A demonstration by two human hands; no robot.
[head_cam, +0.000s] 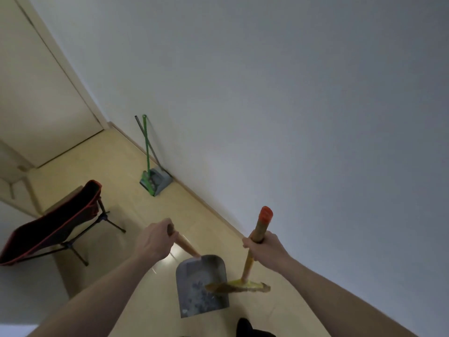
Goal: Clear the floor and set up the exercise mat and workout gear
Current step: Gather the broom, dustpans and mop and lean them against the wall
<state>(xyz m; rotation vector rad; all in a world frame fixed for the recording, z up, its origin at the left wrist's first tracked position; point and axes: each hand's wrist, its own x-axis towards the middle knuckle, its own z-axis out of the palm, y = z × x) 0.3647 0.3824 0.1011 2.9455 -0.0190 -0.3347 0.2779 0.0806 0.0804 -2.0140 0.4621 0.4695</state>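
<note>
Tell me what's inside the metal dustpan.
The dustpan holds grey dust and small debris scattered on its floor. The broom head covers part of its right edge, hiding whatever lies beneath.

the left hand (155,240) is gripping the wooden handle of a grey metal dustpan (201,285), whose pan is holding some debris. the right hand (263,249) is gripping a yellow broom (245,271) below its orange cap, its bristles lying at the pan's edge. a green broom set (151,176) is leaning against the wall (291,105), near a folding chair (56,224) on the floor (116,166).
</note>
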